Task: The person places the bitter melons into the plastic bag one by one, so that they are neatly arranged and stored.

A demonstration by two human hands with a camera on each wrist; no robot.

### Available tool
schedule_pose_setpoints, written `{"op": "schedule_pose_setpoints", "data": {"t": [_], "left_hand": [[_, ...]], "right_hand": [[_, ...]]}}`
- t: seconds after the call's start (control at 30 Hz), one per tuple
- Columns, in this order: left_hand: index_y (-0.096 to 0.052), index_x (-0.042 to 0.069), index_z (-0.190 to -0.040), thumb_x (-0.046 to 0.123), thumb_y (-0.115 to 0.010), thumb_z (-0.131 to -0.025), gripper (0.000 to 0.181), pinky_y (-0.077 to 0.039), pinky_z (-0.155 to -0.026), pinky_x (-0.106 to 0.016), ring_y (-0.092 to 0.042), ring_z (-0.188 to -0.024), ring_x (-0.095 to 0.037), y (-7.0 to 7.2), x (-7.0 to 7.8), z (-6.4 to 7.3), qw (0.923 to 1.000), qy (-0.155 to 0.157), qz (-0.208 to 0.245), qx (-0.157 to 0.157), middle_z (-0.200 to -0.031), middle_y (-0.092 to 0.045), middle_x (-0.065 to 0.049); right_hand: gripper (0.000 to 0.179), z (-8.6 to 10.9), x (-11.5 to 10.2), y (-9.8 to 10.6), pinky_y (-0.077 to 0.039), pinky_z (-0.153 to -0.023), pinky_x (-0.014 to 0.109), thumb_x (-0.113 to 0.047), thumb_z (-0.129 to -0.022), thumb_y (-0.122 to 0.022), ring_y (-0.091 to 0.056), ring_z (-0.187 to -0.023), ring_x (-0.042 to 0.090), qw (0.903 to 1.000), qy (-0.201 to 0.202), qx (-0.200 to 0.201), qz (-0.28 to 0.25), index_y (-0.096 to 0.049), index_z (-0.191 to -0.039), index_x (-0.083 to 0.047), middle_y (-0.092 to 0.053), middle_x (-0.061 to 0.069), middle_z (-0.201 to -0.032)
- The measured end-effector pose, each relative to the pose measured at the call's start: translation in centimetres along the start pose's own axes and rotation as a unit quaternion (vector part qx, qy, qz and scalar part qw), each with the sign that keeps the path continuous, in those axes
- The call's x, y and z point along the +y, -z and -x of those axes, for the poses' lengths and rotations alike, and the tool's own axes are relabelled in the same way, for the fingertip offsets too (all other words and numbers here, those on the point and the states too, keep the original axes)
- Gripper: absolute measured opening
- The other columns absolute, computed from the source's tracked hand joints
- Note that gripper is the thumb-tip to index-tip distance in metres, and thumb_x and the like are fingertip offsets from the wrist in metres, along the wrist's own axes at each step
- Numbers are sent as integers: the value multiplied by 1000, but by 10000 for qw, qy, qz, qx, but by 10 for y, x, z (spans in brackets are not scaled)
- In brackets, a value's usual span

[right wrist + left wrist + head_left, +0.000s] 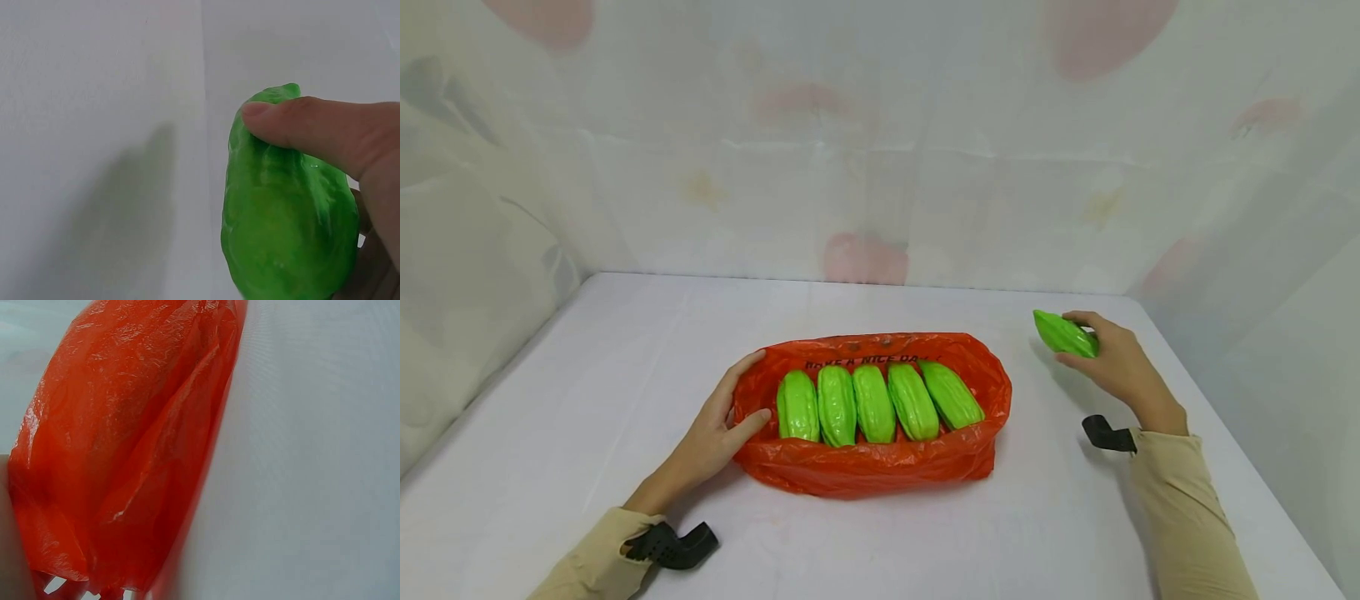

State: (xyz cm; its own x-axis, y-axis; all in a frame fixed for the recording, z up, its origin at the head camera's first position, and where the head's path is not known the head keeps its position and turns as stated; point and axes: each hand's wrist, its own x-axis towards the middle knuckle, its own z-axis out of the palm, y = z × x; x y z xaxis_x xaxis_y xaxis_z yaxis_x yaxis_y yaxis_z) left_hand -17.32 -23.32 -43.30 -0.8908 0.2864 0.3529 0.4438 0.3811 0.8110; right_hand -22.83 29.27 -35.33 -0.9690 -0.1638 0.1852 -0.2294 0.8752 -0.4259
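A red plastic bag (880, 471) lies on the white table with its mouth spread wide. Inside it several bright green bitter melons (874, 404), ridged and glossy, stand in a row. My left hand (718, 429) grips the bag's left rim, thumb over the inner side; in the left wrist view the bag's crinkled side (125, 425) hides most of the fingers. Off to the right, my right hand (1116, 358) holds another bitter melon (1063, 333) above the table, apart from the bag. The right wrist view has the thumb pressed across that bitter melon (281, 219).
The white-covered table (865, 550) reaches back to a pale patterned curtain (880, 183). More sheeting hangs at the left and right sides. Each wrist bears a black camera mount, one of them beside the right sleeve (1108, 435).
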Motion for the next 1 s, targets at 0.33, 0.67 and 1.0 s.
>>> {"op": "schedule_pose_setpoints", "data": {"t": [0.33, 0.67, 1.0], "left_hand": [[-25, 20, -157, 2, -59, -94, 73, -37, -100, -7, -46, -129, -5, 0, -1, 0, 10000, -2, 27, -8, -154, -38, -11], [-25, 20, -157, 3, -59, -95, 72, -37, -100, -7, -46, -130, -5, 0, -1, 0, 10000, -22, 67, -17, -154, -38, -12], [-26, 19, -157, 2, -59, -94, 73, -37, -100, -7, -47, -128, -5, 0, 0, 0, 9999, -37, 95, -5, -153, -40, -13]], "right_hand": [[61, -1, -15, 1, -47, -81, 50, -16, -86, -76, -56, -97, 37, 9997, 201, -52, -84, -49, -139, -1, -59, 29, -127], [59, -1, -31, -1, -47, -77, 44, -14, -84, -78, -56, -91, 33, 9983, 545, 190, -59, -53, -135, -1, -63, 25, -120], [58, -2, -47, -3, -50, -73, 41, -11, -82, -79, -58, -86, 30, 9957, 876, 291, -90, -54, -134, -2, -66, 22, -112]]}}
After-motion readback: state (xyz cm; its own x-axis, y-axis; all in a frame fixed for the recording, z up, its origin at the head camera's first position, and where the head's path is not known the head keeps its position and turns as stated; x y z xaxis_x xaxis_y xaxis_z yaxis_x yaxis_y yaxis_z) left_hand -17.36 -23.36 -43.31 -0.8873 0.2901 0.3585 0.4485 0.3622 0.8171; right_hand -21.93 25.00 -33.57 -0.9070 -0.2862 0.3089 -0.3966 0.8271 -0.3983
